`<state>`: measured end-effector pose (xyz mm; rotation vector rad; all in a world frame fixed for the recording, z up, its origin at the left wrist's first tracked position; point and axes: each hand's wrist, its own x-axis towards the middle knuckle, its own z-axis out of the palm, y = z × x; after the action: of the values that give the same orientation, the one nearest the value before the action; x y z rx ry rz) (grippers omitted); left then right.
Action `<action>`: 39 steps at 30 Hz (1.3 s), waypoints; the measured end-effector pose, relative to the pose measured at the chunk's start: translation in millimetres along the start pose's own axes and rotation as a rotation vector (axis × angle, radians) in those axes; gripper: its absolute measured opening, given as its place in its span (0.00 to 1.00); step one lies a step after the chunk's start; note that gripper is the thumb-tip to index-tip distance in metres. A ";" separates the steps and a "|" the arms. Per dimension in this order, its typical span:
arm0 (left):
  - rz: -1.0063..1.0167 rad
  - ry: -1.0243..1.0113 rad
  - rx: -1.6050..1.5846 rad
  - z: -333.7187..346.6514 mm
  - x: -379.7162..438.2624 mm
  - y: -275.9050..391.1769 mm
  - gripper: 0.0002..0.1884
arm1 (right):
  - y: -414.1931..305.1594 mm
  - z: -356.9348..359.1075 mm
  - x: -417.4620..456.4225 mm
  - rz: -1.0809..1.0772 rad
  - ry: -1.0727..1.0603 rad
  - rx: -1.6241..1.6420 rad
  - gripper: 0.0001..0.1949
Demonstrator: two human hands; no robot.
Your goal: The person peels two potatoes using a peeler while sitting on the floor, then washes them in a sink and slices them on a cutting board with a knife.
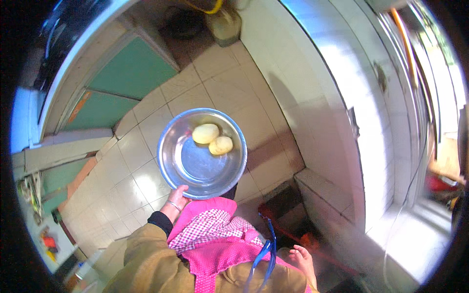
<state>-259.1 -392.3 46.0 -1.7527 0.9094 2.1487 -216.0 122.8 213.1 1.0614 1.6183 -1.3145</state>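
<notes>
My left hand [178, 197] grips the near rim of a round stainless steel basin [199, 175], thumb over the edge, and the basin is held out over the floor. Two pale yellowish, rounded items, possibly peeled potatoes, lie touching each other in its far right part: one oval [205, 133], the other smaller [221, 145]. My right hand [302, 258] hangs at my right side, fingers loosely apart, with nothing visible in it. Between the hands is a pink apron [220, 252] with a checked part, and blue straps [269, 249] dangle beside it.
Beige floor tiles [146, 179] spread below. At left stand cabinets with green door panels [133, 69]; a white tiled wall [300, 84] runs along the right. A pale container [224, 27] stands on the floor at the top. Dark, unclear things lie near my right hand.
</notes>
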 end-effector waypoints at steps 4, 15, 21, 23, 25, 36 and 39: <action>0.029 0.041 -0.112 22.0 -38.4 -2.8 0.13 | -80.8 11.7 -2.0 -0.002 -0.099 -0.009 0.14; 0.034 0.111 -0.186 66.9 -166.5 -53.6 0.09 | -222.8 -14.8 40.1 -0.120 -0.286 -0.397 0.12; 0.325 0.177 -0.329 66.2 -188.5 -117.4 0.09 | -323.8 15.3 57.8 -0.304 -0.333 -0.763 0.13; 0.330 0.191 -0.397 75.9 -197.7 -121.4 0.11 | -361.9 29.0 69.1 -0.322 -0.300 -0.829 0.15; 0.382 0.240 -0.501 77.6 -203.2 -121.3 0.11 | -389.5 57.9 67.0 -0.367 -0.376 -0.918 0.15; 0.503 0.486 -0.788 7.3 -218.6 -62.7 0.13 | -427.6 247.0 82.7 -0.476 -0.554 -1.401 0.18; 0.505 0.590 -0.830 -20.4 -220.2 -47.6 0.13 | -435.9 300.1 85.3 -0.493 -0.572 -1.527 0.17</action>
<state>-159.5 -321.5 236.3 -2.9361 0.6399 2.5935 -634.0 -212.4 230.8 -0.6005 1.7726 -0.2371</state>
